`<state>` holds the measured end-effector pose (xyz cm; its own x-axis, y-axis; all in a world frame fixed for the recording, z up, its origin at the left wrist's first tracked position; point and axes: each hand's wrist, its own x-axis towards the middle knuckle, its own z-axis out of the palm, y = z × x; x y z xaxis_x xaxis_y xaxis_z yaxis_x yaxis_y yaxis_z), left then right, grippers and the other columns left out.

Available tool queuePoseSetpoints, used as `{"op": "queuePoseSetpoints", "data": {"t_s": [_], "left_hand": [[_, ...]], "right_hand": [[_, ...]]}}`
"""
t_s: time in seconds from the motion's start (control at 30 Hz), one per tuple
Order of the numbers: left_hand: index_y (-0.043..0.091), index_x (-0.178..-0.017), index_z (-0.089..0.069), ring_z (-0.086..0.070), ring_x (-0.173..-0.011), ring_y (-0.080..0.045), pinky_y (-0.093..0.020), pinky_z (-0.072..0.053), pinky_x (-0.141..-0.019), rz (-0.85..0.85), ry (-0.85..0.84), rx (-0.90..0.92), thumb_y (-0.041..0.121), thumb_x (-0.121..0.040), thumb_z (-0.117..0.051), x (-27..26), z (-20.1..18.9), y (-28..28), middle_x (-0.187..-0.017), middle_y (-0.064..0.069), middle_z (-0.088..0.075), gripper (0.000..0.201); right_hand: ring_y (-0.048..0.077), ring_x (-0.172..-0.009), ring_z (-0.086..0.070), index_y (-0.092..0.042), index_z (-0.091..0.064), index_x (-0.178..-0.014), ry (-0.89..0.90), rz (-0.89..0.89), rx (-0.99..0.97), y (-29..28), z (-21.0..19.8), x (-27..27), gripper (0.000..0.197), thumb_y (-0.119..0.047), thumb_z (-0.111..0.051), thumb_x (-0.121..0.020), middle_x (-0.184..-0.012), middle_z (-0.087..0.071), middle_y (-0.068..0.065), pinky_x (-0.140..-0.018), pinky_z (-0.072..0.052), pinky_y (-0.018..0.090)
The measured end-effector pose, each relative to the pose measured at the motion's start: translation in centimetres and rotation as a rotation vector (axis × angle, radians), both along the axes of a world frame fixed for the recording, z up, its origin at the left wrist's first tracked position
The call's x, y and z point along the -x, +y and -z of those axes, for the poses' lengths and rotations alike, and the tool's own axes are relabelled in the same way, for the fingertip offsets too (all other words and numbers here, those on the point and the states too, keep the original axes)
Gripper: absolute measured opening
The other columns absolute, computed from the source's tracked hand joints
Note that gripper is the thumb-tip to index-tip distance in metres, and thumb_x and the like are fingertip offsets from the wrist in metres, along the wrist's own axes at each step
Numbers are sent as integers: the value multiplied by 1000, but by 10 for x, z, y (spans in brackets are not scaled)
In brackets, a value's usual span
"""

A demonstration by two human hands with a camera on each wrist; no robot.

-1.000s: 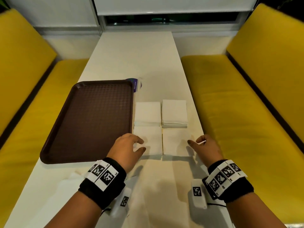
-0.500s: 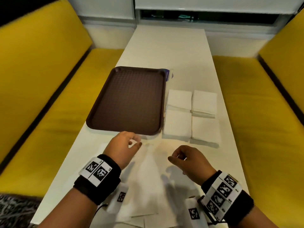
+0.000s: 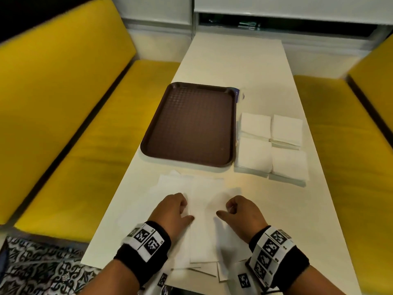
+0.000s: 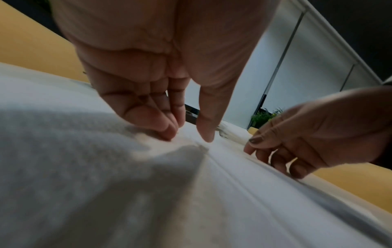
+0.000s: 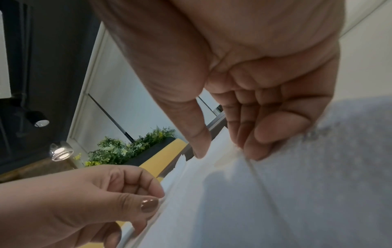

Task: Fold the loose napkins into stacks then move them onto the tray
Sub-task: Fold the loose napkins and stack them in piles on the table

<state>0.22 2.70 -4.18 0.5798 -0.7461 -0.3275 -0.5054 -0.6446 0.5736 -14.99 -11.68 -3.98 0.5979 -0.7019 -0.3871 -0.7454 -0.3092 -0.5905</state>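
Near the tray [image 3: 189, 124], both hands' curled fingers [image 4: 167, 129] touched loose napkins [image 3: 202, 209]; whether they pinched any, I couldn't tell.

Both forearms reach forward side by side, each wrist in a black band with white marker tags. The left hand [image 3: 171, 211] is palm down, fingers curled, thumb stretched inward – fingertips [image 4: 167, 132] pressed down. The right hand [image 3: 242, 213] mirrors it – fingers curled, thumb pointing toward the left.
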Motion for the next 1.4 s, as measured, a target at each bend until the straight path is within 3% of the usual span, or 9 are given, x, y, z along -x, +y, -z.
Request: {"op": "queuePoseSetpoints", "data": {"t_s": [0.27,0.43,0.77,0.9,0.97,1.03,1.17,1.27,1.4], "left_hand": [[23,-95,-49,-47,-72,-10,-25,-45,-76,17,12,54,27,-79,-76,-1,8,0,-92,4,-50,31],[23,-94,-49,-46,-69,-9,-24,-45,-74,16,15,76,27,-79,-77,-2,12,-1,-91,5,-49,32],[21,-86,-49,-46,-68,-10,-23,-37,-67,48,-28,119,24,-88,-66,-7,17,0,-84,5,-50,18],[19,-93,-55,-53,-79,-12,-23,-39,-72,56,-20,153,35,-94,-58,-7,7,-1,-92,3,-58,17],[23,-94,-57,-55,-79,-8,-21,-39,-72,22,37,224,42,-94,-55,-5,-5,-3,-93,6,-61,19],[24,-95,-58,-59,-78,-8,-23,-47,-74,-39,203,327,45,-92,-58,0,-20,-7,-90,6,-64,21],[19,-114,-53,-67,-85,-16,-26,-55,-67,-195,605,520,24,-87,-70,6,-51,-14,-93,-4,-72,32],[20,-112,-50,-69,-78,-16,-22,-53,-63,-254,686,640,8,-85,-71,3,-72,-19,-88,-8,-73,37],[23,-110,-50,-71,-89,-23,-35,-58,-77,-255,651,754,6,-86,-70,-4,-91,-21,-93,-8,-74,36]], "right_hand": [[18,-93,-58,-16,-49,-112,61,81,35,14,1,-6,47,-44,-71,-81,-104,-60,1,-73,-40,25],[15,-66,-48,-19,-45,-77,90,84,36,15,-2,-10,35,-42,-71,-81,-76,-52,-2,-55,-33,26],[15,-70,-57,-16,-64,-76,-215,242,58,15,-8,1,18,-29,-69,-87,-72,-62,-5,-59,-41,24],[28,-74,-67,-13,-64,-80,-413,326,-76,14,-22,8,16,-25,-70,-88,-75,-71,5,-68,-53,40],[26,-73,-68,-14,-65,-83,-493,328,-117,13,-32,10,12,-23,-70,-89,-75,-73,5,-67,-53,41],[15,-68,-67,-13,-66,-84,-579,323,-159,14,-45,10,9,-20,-69,-90,-73,-72,2,-62,-50,30],[4,-63,-63,-11,-66,-85,-744,331,-261,12,-69,5,6,-12,-66,-91,-70,-71,-4,-56,-45,16],[9,-62,-59,-11,-63,-89,-801,353,-332,8,-83,2,4,-13,-66,-91,-67,-67,1,-56,-47,21],[15,-64,-60,-15,-57,-103,-874,381,-295,4,-99,0,24,-8,-71,-86,-66,-66,10,-58,-52,29]]}}
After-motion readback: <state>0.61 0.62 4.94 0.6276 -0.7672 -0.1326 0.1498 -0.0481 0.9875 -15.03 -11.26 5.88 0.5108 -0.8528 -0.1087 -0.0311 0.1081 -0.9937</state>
